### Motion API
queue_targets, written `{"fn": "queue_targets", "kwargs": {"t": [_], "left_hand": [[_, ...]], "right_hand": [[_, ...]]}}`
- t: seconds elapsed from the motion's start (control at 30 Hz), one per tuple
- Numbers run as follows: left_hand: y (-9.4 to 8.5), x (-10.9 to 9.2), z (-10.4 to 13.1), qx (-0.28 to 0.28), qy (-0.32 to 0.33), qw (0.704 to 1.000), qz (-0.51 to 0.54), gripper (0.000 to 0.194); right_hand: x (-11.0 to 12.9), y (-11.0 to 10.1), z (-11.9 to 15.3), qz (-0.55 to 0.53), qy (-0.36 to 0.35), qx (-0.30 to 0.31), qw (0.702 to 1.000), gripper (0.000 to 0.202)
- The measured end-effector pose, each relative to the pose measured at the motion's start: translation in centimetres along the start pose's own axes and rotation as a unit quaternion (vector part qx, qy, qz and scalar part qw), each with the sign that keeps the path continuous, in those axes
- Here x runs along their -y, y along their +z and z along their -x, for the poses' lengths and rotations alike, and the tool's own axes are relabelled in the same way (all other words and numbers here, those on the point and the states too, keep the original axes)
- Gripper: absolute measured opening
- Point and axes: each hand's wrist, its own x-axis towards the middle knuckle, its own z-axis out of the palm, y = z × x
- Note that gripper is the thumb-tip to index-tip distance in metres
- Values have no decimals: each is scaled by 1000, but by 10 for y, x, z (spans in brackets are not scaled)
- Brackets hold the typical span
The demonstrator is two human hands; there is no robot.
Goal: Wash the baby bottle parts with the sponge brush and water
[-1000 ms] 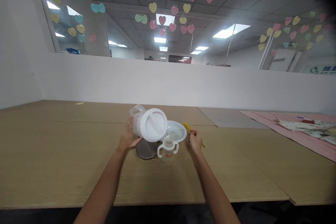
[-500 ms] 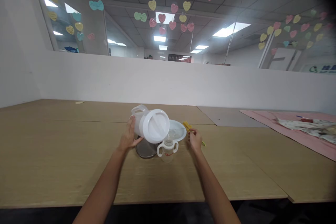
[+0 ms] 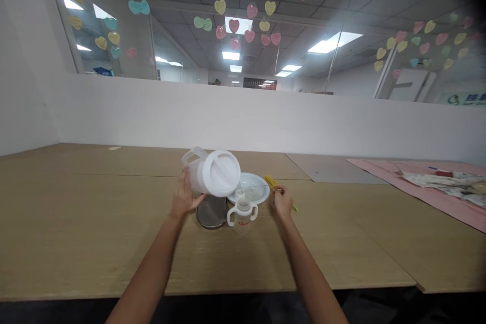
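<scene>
- Grasping a yellow-headed tool with the right-hand grip, right of the two-handled bottle, likely for control.
- Clasping a tilted pitcher around its body with the left-hand grip, beyond-left of the bottle, likely for steadiness.

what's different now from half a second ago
The left hand has lifted the white-lidded pitcher slightly and drawn it leftward, away from above the two-handled bottle. Nothing was visibly grabbed or let go. The bottle, white bowl and right hand stayed put.
</scene>
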Motion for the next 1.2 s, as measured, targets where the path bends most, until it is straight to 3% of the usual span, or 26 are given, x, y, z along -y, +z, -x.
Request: {"fn": "queue_targets", "kwargs": {"t": [0.23, 0.53, 0.63, 0.83, 1.2], "left_hand": [[-6, -14, -4, -36, -191, 981, -25, 99], [-2, -6, -6, -71, -320, 945, -9, 97], [-1, -2, -4, -75, -336, 939, 0, 96], [2, 2, -1, -78, -308, 948, -5, 92], [7, 7, 3, -53, -344, 937, -7, 97]], "right_hand": [[7, -8, 4, 134, -52, -27, 989, 32], [1, -13, 1, 336, -10, -1, 942, 34], [-6, -12, -1, 372, -4, 42, 927, 32], [-14, -7, -5, 411, -90, 125, 899, 22], [-19, -7, -7, 302, -37, 86, 949, 23]]}}
